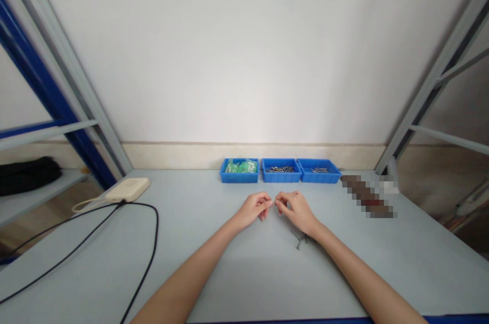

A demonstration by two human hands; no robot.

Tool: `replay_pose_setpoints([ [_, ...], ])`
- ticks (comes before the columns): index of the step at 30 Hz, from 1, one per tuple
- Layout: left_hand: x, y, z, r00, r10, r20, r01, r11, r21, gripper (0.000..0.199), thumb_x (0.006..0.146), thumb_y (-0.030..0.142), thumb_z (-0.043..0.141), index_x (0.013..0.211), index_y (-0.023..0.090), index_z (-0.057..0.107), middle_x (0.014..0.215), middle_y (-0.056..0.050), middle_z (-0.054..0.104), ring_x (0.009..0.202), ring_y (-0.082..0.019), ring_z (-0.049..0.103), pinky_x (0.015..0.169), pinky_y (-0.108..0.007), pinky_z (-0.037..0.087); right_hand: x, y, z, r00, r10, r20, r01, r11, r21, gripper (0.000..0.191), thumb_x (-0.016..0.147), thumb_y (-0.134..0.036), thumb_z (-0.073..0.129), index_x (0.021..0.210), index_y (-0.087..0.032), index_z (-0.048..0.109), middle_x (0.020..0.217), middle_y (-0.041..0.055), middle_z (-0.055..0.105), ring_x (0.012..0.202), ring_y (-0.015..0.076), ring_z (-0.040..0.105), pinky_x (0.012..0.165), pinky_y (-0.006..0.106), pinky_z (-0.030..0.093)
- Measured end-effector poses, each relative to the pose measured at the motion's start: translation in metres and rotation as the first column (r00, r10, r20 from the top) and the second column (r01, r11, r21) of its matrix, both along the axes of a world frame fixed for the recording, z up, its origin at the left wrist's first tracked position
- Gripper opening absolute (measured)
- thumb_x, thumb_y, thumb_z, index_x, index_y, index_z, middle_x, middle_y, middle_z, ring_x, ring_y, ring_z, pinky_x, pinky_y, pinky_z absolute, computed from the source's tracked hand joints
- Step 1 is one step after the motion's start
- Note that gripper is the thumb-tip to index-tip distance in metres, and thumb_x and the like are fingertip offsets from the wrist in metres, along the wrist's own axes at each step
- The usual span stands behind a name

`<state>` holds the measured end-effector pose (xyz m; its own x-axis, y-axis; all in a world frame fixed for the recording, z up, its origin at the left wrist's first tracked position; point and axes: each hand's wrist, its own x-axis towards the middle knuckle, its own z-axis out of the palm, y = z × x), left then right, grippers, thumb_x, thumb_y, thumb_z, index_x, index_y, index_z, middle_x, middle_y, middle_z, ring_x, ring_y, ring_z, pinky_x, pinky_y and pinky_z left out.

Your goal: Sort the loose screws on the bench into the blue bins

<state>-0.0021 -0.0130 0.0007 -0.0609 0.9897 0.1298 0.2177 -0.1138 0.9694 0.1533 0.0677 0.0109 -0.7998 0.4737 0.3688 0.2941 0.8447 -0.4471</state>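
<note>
My left hand (pixel 256 207) and my right hand (pixel 296 210) are close together over the middle of the grey table, fingertips nearly meeting. Both have thumb and fingers curled into a pinch. Anything between the fingertips is too small to make out. Under my right wrist lie several loose screws or nails (pixel 299 240), partly hidden by the forearm. Beyond the hands, three blue bins stand in a row: the left bin (pixel 239 178) holds green and clear plastic bags, the middle bin (pixel 281 177) many thin metal fasteners, the right bin (pixel 321 178) a smaller heap of them.
On the left of the grey table (pixel 191 258) sits a cream-coloured box (pixel 129 189) with black cables (pixel 156 232) looping towards the front edge. A blurred-out brown object (pixel 367 198) lies at the right. Metal frame posts (pixel 416 110) flank the table, with a wall behind.
</note>
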Motion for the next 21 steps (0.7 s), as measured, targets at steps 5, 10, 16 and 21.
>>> replay_pose_setpoints([
  [5,0.0024,0.0010,0.0005,1.000,0.015,0.009,-0.015,0.999,0.028,0.037,0.079,0.049,0.048,0.062,0.016,0.046,0.047,0.004,0.047,0.042,-0.008,0.045,0.044,-0.020,0.037,-0.0007,-0.0033,0.0001,1.000,0.004,0.013,-0.004,1.000,0.015,0.038,0.092,-0.030,0.033,0.063,-0.018,0.055,0.061,-0.0004,0.060,0.058,0.0127,0.052,0.072,0.028,0.032],
  [10,0.0024,0.0005,0.0040,0.997,0.078,-0.008,-0.078,0.995,0.058,0.031,0.077,0.047,0.052,0.074,0.016,0.050,0.051,0.004,0.052,0.041,-0.008,0.046,0.043,-0.020,0.036,-0.0010,-0.0006,-0.0037,0.999,-0.026,-0.031,0.027,0.999,0.033,0.025,0.090,-0.033,0.040,0.084,-0.020,0.060,0.075,0.0013,0.064,0.074,0.0159,0.056,0.075,0.029,0.033],
  [16,0.0028,0.0000,0.0006,0.998,0.063,-0.008,-0.062,0.995,0.078,0.030,0.078,0.045,0.052,0.071,0.016,0.050,0.049,0.004,0.050,0.041,-0.008,0.046,0.042,-0.019,0.037,0.0018,-0.0026,-0.0017,0.999,-0.040,-0.013,0.040,0.998,0.040,0.034,0.093,-0.032,0.033,0.076,-0.020,0.059,0.077,0.0020,0.064,0.079,0.0165,0.055,0.077,0.030,0.032],
  [21,0.0016,0.0020,-0.0047,0.999,0.035,-0.004,-0.035,0.997,0.072,0.033,0.079,0.047,0.050,0.070,0.015,0.051,0.049,0.003,0.053,0.040,-0.008,0.047,0.042,-0.020,0.038,0.0020,-0.0022,-0.0024,0.999,-0.031,0.016,0.030,0.999,0.037,0.037,0.094,-0.031,0.031,0.072,-0.019,0.058,0.074,0.0018,0.063,0.077,0.0164,0.055,0.076,0.031,0.031],
])
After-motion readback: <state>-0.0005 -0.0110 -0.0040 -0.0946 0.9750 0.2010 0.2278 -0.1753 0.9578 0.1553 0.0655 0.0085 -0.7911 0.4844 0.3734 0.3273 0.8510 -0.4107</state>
